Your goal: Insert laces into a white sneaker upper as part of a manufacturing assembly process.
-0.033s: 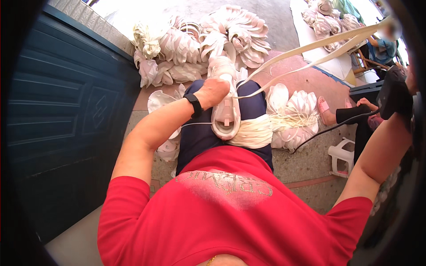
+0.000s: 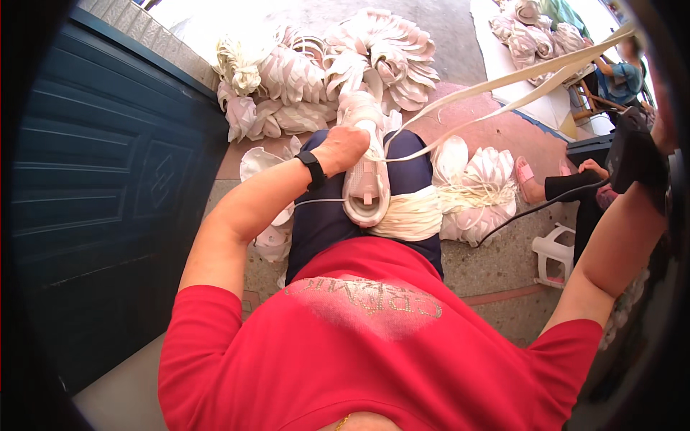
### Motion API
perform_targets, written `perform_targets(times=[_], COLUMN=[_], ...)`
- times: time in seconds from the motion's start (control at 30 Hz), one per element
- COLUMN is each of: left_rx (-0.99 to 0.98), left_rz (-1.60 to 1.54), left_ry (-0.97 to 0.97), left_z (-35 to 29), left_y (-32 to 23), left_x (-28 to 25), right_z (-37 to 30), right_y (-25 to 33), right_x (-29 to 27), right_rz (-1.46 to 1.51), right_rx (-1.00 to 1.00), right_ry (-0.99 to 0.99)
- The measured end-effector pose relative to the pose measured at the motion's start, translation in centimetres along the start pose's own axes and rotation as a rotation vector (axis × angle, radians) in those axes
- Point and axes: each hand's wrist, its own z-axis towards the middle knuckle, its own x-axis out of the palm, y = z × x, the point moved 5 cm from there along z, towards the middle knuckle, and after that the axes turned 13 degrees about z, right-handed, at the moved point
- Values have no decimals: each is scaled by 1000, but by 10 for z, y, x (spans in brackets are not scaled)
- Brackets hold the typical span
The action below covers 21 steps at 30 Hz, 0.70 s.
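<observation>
A pale pink and white shoe upper (image 2: 368, 188) lies lengthwise on my lap, its ankle opening toward me. My left hand (image 2: 343, 149), with a black band on the wrist, is closed over its middle. Two flat cream shoelace lengths (image 2: 496, 85) run from the shoe up to the far right, the upper one straighter than the lower. My right arm reaches out to the right rim, where the laces lead. Part of my right hand (image 2: 663, 118) shows there; its fingers are mostly lost in the dark edge. A bundle of cream laces (image 2: 408, 214) lies across my right thigh.
Piled shoe uppers (image 2: 295, 75) lie beyond my knees, and a tied bundle of uppers (image 2: 478, 190) sits right of my thigh. A dark blue door (image 2: 108, 187) stands at left. At right are a white stool (image 2: 555, 253), a black cable (image 2: 503, 221) and other people.
The laces have shifted slightly near the right rim, and the lower one sags a little more. My left hand and the shoe upper look unchanged.
</observation>
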Motion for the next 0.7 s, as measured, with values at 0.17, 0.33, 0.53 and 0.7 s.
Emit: perform_targets(times=[0.17,0.33,0.53,0.7], left_rx=[-113,-169,-95,-115], left_rz=[-401,-533,-251,-282], left_ry=[-54,-2,78,84], left_z=[-6,-19,-15,-8], left_y=[17,29,1,10], left_x=[21,45,22,23], right_z=[-6,-64,-148,-158], right_y=[-14,-176,-296,-328], right_x=[10,44,95,118], right_rz=[-173,-6,-5,-59], right_rx=[129,681,903,681], right_ry=[17,184,142,139])
